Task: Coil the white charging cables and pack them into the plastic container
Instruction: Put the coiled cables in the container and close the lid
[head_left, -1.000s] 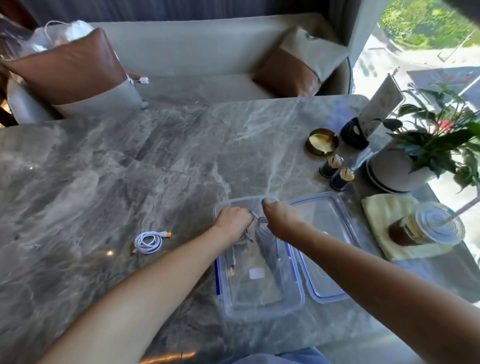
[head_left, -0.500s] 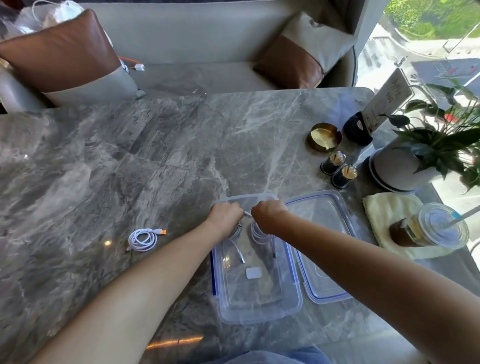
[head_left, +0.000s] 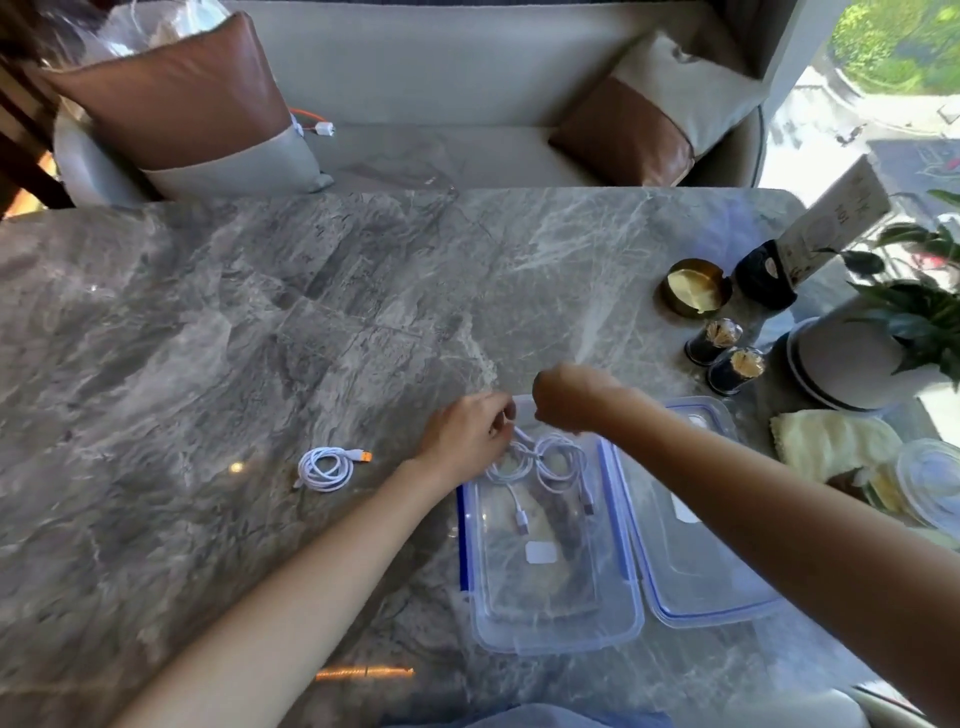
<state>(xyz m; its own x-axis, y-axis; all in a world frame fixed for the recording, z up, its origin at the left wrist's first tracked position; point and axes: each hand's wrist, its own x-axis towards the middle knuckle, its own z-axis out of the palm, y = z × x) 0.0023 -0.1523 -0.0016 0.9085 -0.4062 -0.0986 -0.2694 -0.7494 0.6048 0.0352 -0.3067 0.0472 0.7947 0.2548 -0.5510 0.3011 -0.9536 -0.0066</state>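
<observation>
Head view shows the left hand (head_left: 465, 439) pinching a limp, springy white cable (head_left: 545, 457) over the plastic container (head_left: 550, 631), best gripped across its loops; the right hand's (head_left: 569, 397) grip is unclear.

The grey marble desk (head_left: 260, 338) lies bare toward its left edge; a potted plant (head_left: 883, 332) and dark jars (head_left: 724, 356) crowd its right edge.
</observation>
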